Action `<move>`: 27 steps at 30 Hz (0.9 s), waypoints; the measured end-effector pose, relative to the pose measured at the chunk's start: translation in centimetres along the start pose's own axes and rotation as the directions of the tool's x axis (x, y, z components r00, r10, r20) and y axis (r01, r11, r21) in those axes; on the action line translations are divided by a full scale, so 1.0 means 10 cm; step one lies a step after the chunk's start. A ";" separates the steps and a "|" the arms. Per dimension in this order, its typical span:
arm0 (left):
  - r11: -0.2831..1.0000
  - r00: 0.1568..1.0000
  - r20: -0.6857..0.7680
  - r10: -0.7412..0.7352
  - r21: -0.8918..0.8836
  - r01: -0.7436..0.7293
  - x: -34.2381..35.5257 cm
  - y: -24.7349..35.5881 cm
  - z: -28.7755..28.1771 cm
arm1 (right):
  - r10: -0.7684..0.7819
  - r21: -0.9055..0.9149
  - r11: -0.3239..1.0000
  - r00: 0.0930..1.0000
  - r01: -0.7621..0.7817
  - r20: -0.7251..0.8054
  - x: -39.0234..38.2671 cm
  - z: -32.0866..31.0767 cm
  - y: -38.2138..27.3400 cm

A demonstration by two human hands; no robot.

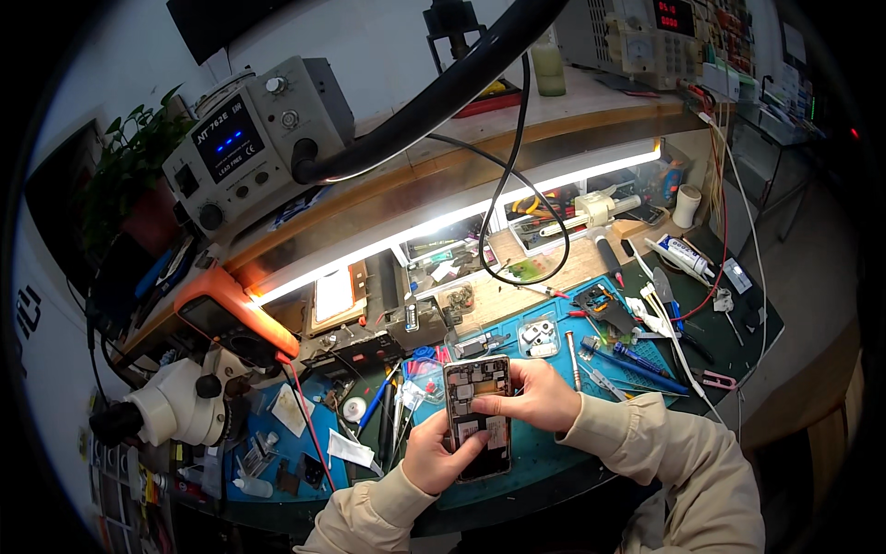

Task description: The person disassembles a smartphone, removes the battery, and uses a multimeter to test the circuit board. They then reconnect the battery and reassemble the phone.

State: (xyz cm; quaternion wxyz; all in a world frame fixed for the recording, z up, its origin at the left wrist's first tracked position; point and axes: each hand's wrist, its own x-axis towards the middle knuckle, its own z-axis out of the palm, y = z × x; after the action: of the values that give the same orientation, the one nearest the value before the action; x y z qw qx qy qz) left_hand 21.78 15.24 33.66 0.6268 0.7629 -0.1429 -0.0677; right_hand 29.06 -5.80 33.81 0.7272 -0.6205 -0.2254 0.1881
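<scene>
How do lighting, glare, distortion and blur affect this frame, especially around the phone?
Head view: the strip light under the wooden shelf blows out to white; head view: the fisheye bows the scene toward its rim, corners black; head view: the opened phone, left hand and right hand look fairly sharp, though its tiniest parts are too small to judge.

Glaring light strip (452,223), curved fisheye edges, black corners, dim far right

Grey station (293,102) is standing on the wooden shelf (600,95) | potted plant (129,166) is spreading beside it | light strip (600,174) is glowing beneath the shelf | orange multimeter (254,325) is tilting near the white microscope (185,402) | power supply (637,42) is showing red digits
</scene>
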 end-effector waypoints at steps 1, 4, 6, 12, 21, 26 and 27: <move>1.000 1.000 -0.001 0.007 0.012 -0.007 0.00 0.00 0.00 | 0.003 -0.010 1.000 1.000 -0.003 -0.001 0.00 0.00 0.01; 0.999 1.000 0.005 0.019 0.040 -0.019 0.02 0.02 0.01 | -0.020 -0.031 0.999 0.999 0.019 -0.029 0.01 -0.01 0.08; 0.999 1.000 0.000 0.018 0.042 -0.018 0.02 0.04 0.01 | -0.020 -0.050 0.999 0.999 0.018 -0.039 0.01 0.00 0.09; 0.999 1.000 -0.017 0.003 0.051 -0.002 0.00 0.03 0.01 | 0.056 -0.085 0.995 0.998 -0.059 -0.039 -0.01 0.02 0.02; 0.997 0.999 -0.045 0.006 -0.070 -0.010 -0.01 -0.02 0.04 | -0.017 -0.045 0.999 0.998 0.014 -0.065 -0.01 0.04 0.04; 0.938 0.984 -0.169 0.055 -0.330 -0.109 0.04 0.01 0.02 | -0.103 -0.052 0.993 0.995 0.103 0.008 -0.02 0.07 0.03; 0.918 0.974 -0.212 0.074 -0.367 -0.149 0.04 -0.01 0.01 | -0.087 -0.085 0.993 0.996 0.087 0.002 -0.03 0.07 0.03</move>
State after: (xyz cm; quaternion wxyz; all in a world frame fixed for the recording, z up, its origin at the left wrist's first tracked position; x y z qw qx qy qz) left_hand 22.13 15.09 33.58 0.7766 0.6203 -0.1087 0.0166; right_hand 28.46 -5.32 33.63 0.7078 -0.6406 -0.2594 0.1462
